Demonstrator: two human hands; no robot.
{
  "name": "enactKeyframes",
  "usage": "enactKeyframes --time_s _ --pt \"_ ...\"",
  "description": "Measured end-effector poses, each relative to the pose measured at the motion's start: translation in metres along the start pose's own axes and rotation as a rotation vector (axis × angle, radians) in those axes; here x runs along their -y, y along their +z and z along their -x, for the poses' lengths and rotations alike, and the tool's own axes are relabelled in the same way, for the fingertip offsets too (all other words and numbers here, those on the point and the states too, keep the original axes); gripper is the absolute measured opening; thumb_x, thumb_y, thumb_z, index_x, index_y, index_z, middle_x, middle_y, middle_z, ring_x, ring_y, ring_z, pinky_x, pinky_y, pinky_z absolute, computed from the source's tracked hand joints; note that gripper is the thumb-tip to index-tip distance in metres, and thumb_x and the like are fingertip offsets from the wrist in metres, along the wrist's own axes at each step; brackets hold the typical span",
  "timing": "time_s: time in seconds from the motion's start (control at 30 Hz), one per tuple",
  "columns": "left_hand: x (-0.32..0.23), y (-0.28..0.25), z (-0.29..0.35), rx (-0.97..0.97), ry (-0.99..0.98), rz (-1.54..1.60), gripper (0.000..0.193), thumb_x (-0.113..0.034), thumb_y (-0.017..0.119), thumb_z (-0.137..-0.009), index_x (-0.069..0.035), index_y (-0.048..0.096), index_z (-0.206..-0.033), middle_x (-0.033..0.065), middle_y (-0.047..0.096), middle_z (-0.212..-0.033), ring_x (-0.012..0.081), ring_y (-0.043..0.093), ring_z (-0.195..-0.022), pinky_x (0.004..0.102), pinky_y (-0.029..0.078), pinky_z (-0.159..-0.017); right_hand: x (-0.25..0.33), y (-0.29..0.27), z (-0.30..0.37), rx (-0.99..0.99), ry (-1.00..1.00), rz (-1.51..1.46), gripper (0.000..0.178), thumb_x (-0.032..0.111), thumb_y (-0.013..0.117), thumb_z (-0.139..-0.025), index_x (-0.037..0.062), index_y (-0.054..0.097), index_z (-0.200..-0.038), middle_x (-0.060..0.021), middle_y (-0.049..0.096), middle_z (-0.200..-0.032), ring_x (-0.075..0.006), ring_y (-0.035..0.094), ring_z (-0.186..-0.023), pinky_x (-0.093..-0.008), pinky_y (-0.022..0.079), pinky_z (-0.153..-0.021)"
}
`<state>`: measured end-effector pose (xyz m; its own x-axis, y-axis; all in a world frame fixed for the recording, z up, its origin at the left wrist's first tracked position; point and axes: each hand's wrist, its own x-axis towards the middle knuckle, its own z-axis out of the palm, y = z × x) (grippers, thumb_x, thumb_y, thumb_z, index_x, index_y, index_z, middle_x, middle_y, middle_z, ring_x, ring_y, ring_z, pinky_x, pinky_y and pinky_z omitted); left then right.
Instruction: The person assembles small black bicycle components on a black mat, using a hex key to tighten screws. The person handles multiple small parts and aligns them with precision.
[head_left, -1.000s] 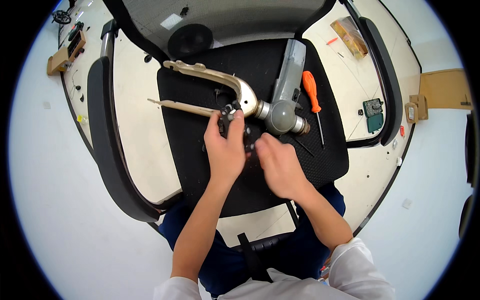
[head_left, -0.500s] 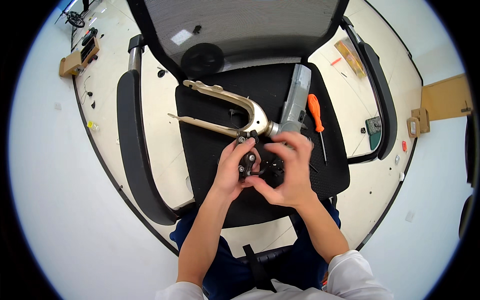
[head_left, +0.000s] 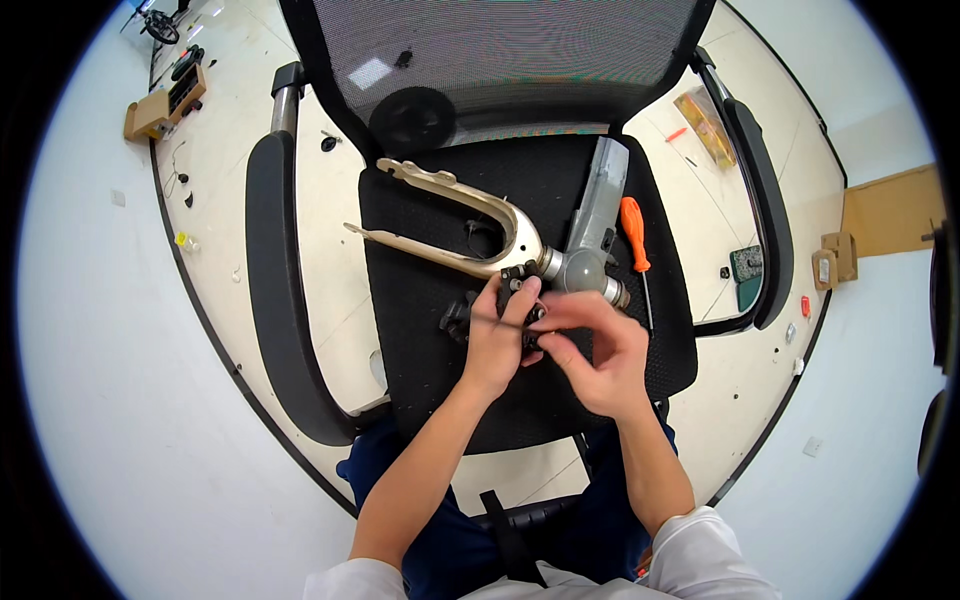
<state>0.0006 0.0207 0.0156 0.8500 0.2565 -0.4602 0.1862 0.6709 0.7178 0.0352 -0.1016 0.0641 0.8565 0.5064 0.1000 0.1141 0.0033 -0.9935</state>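
Note:
My left hand (head_left: 492, 345) is closed around a black brake caliper (head_left: 515, 283) with silver bolts, above the seat of a black office chair. The fingers of my right hand (head_left: 610, 360) are bent to a pinch at the caliper's right side. Whatever lies between those fingertips is blurred and small. A thin dark streak crosses my left fingers; its kind cannot be made out. Just beyond my hands lies a gold bicycle fork (head_left: 440, 180), its prongs pointing left. Joined at its crown end is a grey tube piece (head_left: 598, 190).
An orange-handled screwdriver (head_left: 633, 225) rests right of the grey tube. Small black parts (head_left: 457, 315) lie on the seat (head_left: 420, 400) left of my hand. Padded armrests (head_left: 270, 280) flank the seat. Cardboard boxes (head_left: 150, 115) and loose items lie on the floor.
My hands and the caliper have shifted slightly right in the picture. My right thumb and fingers have closed in from a wider spread. Black parts now show left of my left hand.

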Motion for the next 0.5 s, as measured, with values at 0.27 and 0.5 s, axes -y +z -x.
enactKeyframes --time_s 0.27,0.5 --pt "-0.017 -0.010 -0.004 0.034 -0.127 0.242 0.026 -0.032 0.054 -0.097 -0.008 0.048 -0.089 0.0041 0.051 -0.064 0.0103 0.044 -0.043 0.0234 0.032 -0.036 0.007 -0.019 0.004 0.214 -0.304 0.521 0.029 0.004 0.061 -0.062 0.0127 0.074 -0.087 -0.0121 0.055 -0.127 -0.0322 0.047 -0.118 -0.0440 0.029 -0.102" --pt "-0.013 -0.006 0.004 0.087 -0.080 0.108 0.023 -0.029 0.056 -0.096 -0.008 0.049 -0.096 0.0035 0.053 -0.065 0.0099 0.048 -0.044 0.0229 0.033 -0.034 0.009 -0.026 -0.006 0.081 -0.181 0.768 0.046 0.021 0.057 -0.075 0.0144 0.066 -0.119 -0.0188 0.032 -0.150 -0.0399 0.028 -0.136 -0.0484 0.019 -0.109"
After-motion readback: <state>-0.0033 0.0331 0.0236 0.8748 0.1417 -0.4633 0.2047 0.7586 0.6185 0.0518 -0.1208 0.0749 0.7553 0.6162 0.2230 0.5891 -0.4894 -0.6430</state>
